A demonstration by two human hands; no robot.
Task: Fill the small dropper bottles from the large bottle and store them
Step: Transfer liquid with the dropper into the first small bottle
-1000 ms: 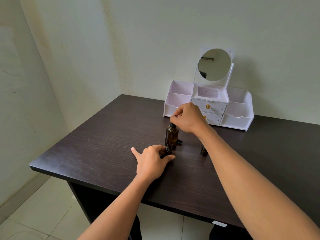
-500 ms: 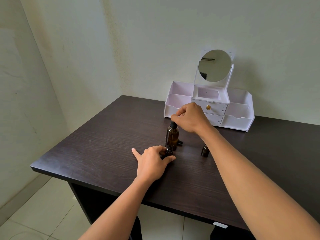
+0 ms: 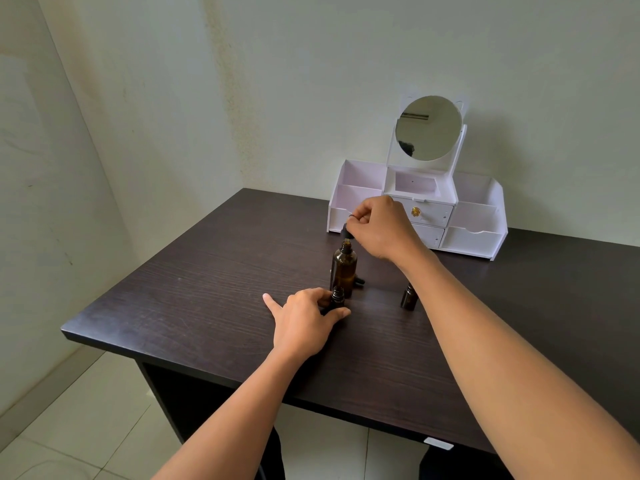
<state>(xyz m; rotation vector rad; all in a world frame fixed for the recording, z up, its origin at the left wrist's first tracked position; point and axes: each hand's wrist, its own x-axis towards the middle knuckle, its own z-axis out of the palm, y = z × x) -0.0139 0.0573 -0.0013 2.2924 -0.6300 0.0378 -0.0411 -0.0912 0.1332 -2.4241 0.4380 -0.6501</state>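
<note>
2 hands mid-frame; right hand [image 3: 381,226] is lifting the pinched dropper [image 3: 345,230] clear of the large bottle [image 3: 343,270]; left hand [image 3: 304,320] is gripping the small bottle [image 3: 336,299], awaiting filling.

the table [image 3: 207,289] is dark wood grain, matt. the large bottle [image 3: 343,271] is glossy amber glass. at 1 o'clock from it, the organizer [image 3: 478,237] is smooth white, its knob [image 3: 415,212] shiny gold metal.

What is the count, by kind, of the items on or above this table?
Large amber bottle: 1
Small dark bottles: 2
Dropper in the right hand: 1
Dark piece behind the large bottle, maybe a cap: 1
White mirrored organizer: 1
Total: 6
</note>
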